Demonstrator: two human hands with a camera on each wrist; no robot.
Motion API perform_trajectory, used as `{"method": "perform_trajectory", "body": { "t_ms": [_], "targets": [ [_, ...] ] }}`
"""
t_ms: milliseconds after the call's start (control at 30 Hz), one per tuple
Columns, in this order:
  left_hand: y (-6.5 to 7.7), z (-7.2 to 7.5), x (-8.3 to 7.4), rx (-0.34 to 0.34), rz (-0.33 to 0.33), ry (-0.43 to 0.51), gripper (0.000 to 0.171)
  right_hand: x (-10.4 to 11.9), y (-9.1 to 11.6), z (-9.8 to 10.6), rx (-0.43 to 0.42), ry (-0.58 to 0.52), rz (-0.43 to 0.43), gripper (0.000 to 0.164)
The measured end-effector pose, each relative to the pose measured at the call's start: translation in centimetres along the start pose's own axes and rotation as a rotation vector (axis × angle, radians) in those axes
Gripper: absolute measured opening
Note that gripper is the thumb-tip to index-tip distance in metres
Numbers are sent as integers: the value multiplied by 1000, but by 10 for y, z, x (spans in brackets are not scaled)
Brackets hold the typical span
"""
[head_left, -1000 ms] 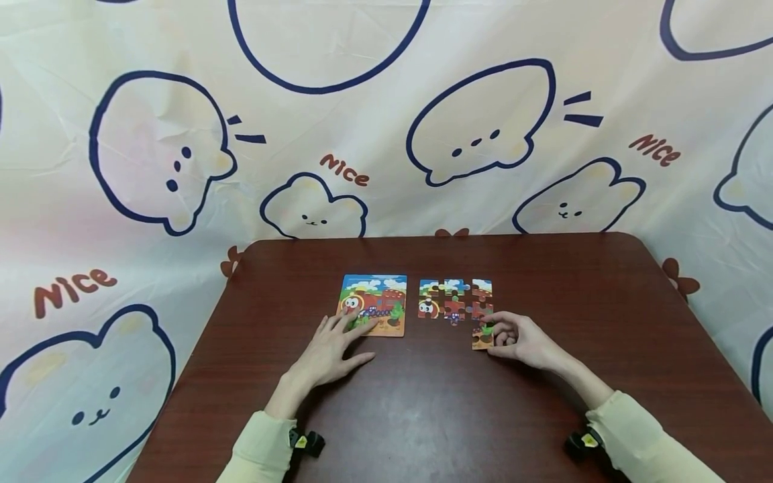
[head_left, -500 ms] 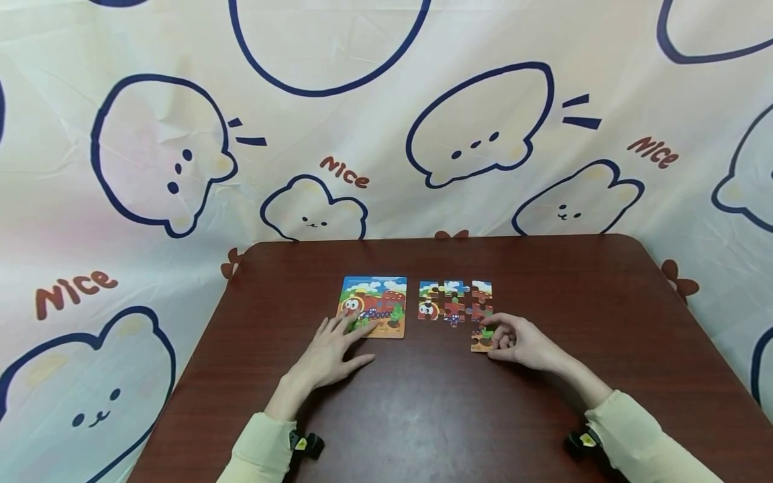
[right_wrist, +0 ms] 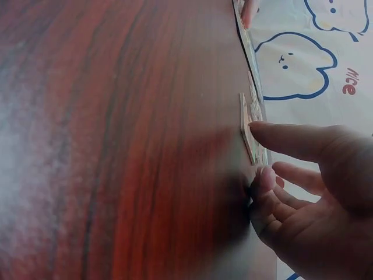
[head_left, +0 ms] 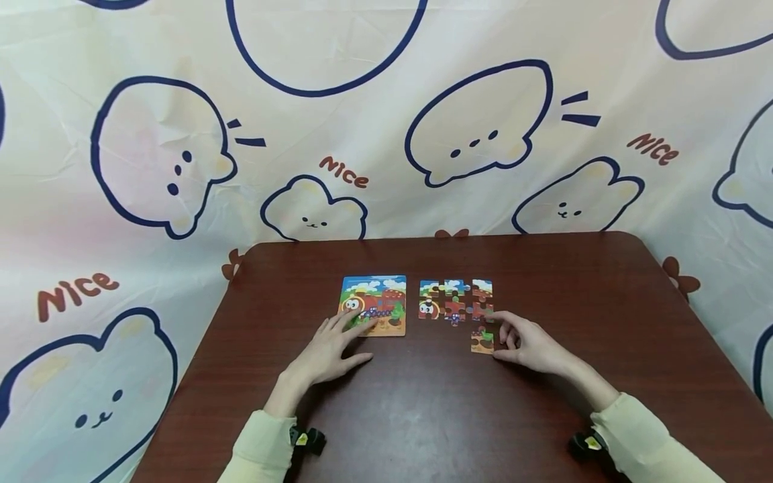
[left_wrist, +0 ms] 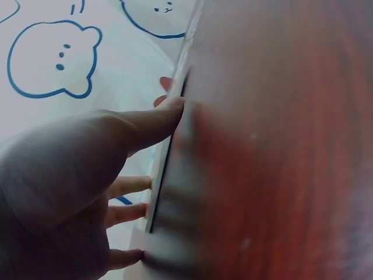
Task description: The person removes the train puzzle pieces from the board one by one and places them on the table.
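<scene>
A square picture card (head_left: 377,287) with a cartoon train lies left of the middle of the table. My left hand (head_left: 323,352) rests its spread fingertips on the card's lower left part; the thumb is on the table below it. To the card's right, several jigsaw pieces with the same picture lie in two rows, one with a round-eyed face (head_left: 429,309). Below their right column sits a separate corner piece (head_left: 482,341) with green and sand colours. My right hand (head_left: 528,342) is just right of that piece, thumb tip by its lower corner; whether it touches cannot be told.
All of this lies on a dark brown table (head_left: 417,416) with rounded far corners. A cloth (head_left: 386,134) with cartoon bears hangs behind and beside it. Both wrists wear black camera bands below pale sleeves.
My right hand has slid a little to the right off the corner piece, baring more of it, after shifting it slightly downward. My left hand stays on the card.
</scene>
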State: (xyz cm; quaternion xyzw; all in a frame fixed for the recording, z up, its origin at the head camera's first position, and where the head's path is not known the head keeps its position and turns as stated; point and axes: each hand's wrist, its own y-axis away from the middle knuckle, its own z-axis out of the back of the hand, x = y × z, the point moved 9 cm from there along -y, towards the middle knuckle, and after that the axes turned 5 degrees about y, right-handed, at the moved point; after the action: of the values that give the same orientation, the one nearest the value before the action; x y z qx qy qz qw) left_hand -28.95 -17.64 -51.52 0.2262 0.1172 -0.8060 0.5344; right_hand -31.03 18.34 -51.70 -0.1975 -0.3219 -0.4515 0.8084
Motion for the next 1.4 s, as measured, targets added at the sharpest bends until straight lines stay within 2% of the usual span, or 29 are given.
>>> {"method": "perform_trajectory", "body": {
  "t_ms": [100, 233, 333, 400, 467, 633, 933, 1233, 1400],
  "targets": [
    [0, 5, 1, -6, 0, 24, 69, 0, 0, 4, -37, 11, 0, 67],
    [2, 12, 6, -37, 13, 28, 70, -1, -7, 9, -151, 47, 83, 68],
    [4, 19, 12, -82, 30, 26, 69, 13, -13, 14, -204, 98, 62, 69],
    [4, 23, 16, -104, 42, 17, 67, 25, -18, 16, -204, 131, 11, 70],
    [5, 25, 20, -112, 45, 0, 66, 40, -22, 16, -182, 141, -21, 70],
    [8, 22, 24, -101, 39, -32, 66, 61, -38, 3, -147, 140, 11, 71],
    [10, 15, 24, -70, 42, -37, 64, 93, -78, -35, -68, 125, 71, 69],
    [8, 8, 21, -54, 20, -52, 65, 116, -118, -74, 26, -36, 104, 74],
    [7, 7, 21, -42, 14, -53, 63, 122, -131, -88, 82, -63, 134, 69]
  ]
}}
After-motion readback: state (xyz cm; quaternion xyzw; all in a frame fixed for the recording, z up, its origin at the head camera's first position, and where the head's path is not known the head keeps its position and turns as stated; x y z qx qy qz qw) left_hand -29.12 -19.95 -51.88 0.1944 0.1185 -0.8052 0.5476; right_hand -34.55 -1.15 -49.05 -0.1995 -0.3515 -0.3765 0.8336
